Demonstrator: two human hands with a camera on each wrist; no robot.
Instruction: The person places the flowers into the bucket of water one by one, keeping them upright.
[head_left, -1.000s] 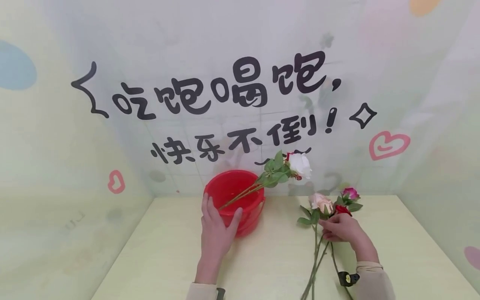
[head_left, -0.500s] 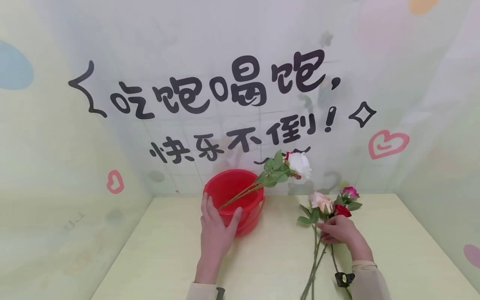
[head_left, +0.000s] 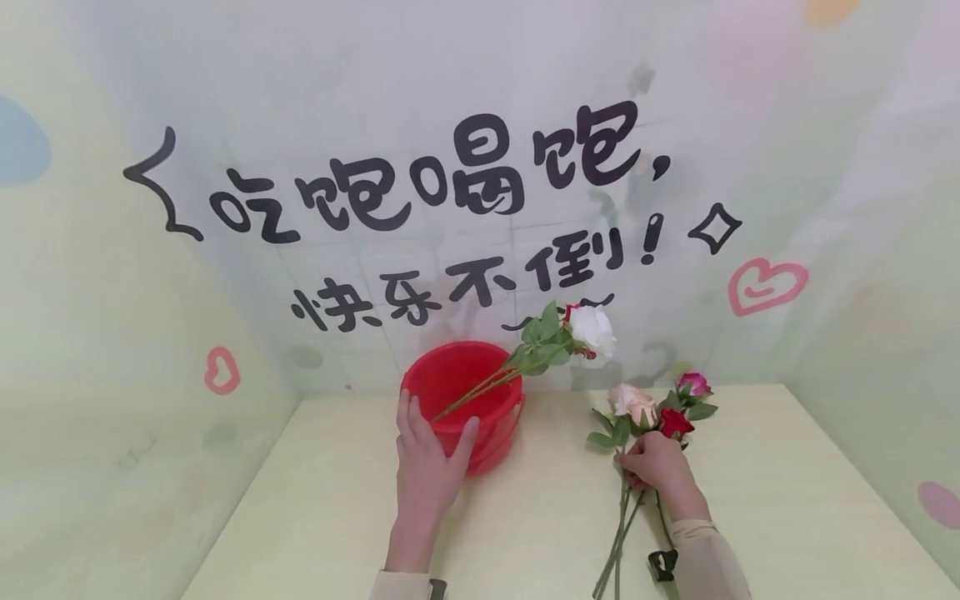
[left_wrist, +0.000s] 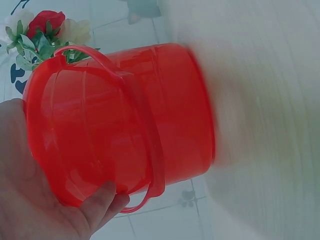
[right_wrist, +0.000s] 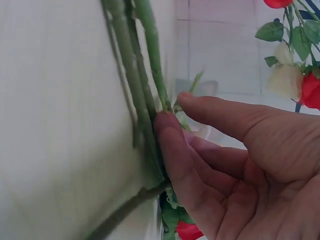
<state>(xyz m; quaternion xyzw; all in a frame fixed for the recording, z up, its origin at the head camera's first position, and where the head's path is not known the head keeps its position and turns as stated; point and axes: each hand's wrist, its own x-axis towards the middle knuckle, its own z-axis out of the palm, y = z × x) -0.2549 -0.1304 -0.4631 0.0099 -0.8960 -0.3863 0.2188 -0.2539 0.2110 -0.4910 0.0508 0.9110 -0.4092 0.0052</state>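
Observation:
My left hand (head_left: 427, 475) grips the near-left rim of a red plastic bucket (head_left: 491, 454), thumb and fingers spread around it. Long-stemmed artificial roses lean out of the bucket to the right, a white rose (head_left: 592, 329) foremost; a red rose (left_wrist: 46, 24) shows among them in the left wrist view. At the right, my right hand (head_left: 663, 471) pinches the stem of a pale pink rose (head_left: 630, 402) between thumb and forefinger. Beside it lie a red rose (head_left: 677, 423) and a magenta rose (head_left: 694, 384). In the right wrist view, green stems (right_wrist: 131, 65) run close together past the fingertips.
The pale wooden table (head_left: 540, 517) ends at a back wall (head_left: 420, 83) printed with black lettering. Side walls close in at left and right. A black wrist strap fitting (head_left: 663, 566) sits by the right sleeve, over the lower stems.
My right hand has moved slightly left and down along the stems, onto the pale pink rose's stem, uncovering more of the red rose. The left hand stays on the bucket.

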